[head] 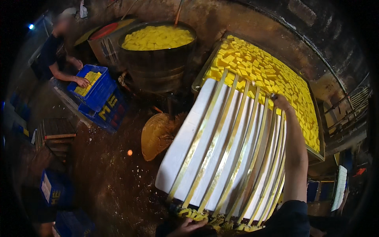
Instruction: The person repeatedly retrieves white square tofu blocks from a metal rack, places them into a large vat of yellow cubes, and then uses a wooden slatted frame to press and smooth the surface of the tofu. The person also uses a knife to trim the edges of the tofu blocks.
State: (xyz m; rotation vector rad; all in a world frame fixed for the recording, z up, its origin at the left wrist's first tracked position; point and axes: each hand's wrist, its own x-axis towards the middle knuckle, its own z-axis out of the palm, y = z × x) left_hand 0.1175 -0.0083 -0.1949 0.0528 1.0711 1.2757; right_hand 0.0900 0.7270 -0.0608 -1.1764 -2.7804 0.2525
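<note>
A slatted rack (220, 158), its long strips wet and stained yellow, slants across the space before me. White boards (185, 134) show between and beside the strips. My right hand (280, 103) grips the rack's far end, next to a shallow vat (322, 154) full of yellow tofu-like blocks (251, 63). At the near end, my left hand (192, 226) holds the lower edge, where yellow-stained strip ends stick out; part of this hand is cut off by the picture's bottom.
A round vat (157, 69) of yellow blocks stands beyond the rack, beside a drum (103, 49). A co-worker (54, 56) reaches into a blue crate (102, 80) of yellow blocks at the left. Wooden pallets (59, 130) and more blue crates (57, 189) sit on the wet floor (112, 177).
</note>
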